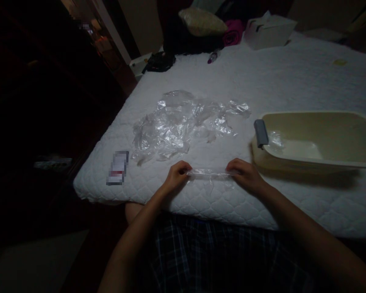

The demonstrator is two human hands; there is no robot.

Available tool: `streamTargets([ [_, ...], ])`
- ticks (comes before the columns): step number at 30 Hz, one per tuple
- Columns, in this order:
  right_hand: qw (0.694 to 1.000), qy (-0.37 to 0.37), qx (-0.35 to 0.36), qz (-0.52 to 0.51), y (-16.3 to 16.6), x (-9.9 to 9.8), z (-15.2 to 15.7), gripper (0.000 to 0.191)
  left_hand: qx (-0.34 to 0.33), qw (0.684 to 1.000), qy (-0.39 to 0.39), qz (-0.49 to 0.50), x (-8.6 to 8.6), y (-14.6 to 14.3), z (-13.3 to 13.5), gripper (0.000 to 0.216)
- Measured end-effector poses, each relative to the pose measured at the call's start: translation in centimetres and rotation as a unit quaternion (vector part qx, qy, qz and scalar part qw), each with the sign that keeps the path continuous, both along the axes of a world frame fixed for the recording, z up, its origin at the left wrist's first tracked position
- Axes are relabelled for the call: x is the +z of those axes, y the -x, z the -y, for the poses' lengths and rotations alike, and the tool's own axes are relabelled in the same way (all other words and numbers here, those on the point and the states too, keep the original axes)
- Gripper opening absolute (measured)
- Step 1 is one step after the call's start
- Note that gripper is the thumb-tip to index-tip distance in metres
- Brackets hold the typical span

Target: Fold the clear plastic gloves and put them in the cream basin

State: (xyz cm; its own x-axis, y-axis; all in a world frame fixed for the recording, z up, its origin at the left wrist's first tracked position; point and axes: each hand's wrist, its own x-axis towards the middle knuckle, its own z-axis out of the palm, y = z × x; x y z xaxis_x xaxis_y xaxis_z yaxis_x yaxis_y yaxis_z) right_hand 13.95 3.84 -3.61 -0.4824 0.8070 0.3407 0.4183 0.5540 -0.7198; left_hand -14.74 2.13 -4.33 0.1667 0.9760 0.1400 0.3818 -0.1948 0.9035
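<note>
My left hand (177, 176) and my right hand (246, 174) each pinch one end of a clear plastic bag (210, 175), folded into a narrow strip and stretched between them just above the white quilted mattress (293, 85). Both hands are closed on it near the mattress's front edge. Beyond them lies a crumpled heap of clear plastic bags (183, 124). To the right of my right hand stands a cream plastic tub (317, 140) with a grey handle (260, 132) and some clear plastic inside.
A small card (118, 167) lies at the front left of the mattress. At the far end sit a white box (270, 29), a pink cloth (233, 32), a beige pillow (201, 21) and a black object (159, 62). The left is dark floor.
</note>
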Motion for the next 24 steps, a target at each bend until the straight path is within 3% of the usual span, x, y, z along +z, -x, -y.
streamTargets([
  [5, 0.990, -0.107, 0.022, 0.084, -0.8, -0.2, 1.0, 0.025, -0.056, 0.995, -0.064, -0.053, 0.7, 0.4, 1.2, 0.022],
  [11, 0.973, -0.180, 0.038, 0.139, -1.4, -0.9, 1.8, 0.016, -0.098, 0.969, -0.173, -0.146, 0.4, 1.7, 2.5, 0.024],
  [15, 0.974, -0.169, 0.049, 0.147, -1.8, -1.0, 2.2, 0.016, -0.157, 0.925, -0.257, -0.232, -0.2, 2.2, 3.1, 0.022],
  [18, 0.978, -0.142, 0.057, 0.143, -2.1, -1.2, 2.4, 0.022, -0.162, 0.906, -0.273, -0.279, -0.5, 2.4, 3.7, 0.020],
  [24, 0.987, -0.101, 0.048, 0.112, -2.3, -1.5, 2.9, 0.035, -0.151, 0.923, -0.250, -0.251, -1.0, 2.5, 4.4, 0.029],
])
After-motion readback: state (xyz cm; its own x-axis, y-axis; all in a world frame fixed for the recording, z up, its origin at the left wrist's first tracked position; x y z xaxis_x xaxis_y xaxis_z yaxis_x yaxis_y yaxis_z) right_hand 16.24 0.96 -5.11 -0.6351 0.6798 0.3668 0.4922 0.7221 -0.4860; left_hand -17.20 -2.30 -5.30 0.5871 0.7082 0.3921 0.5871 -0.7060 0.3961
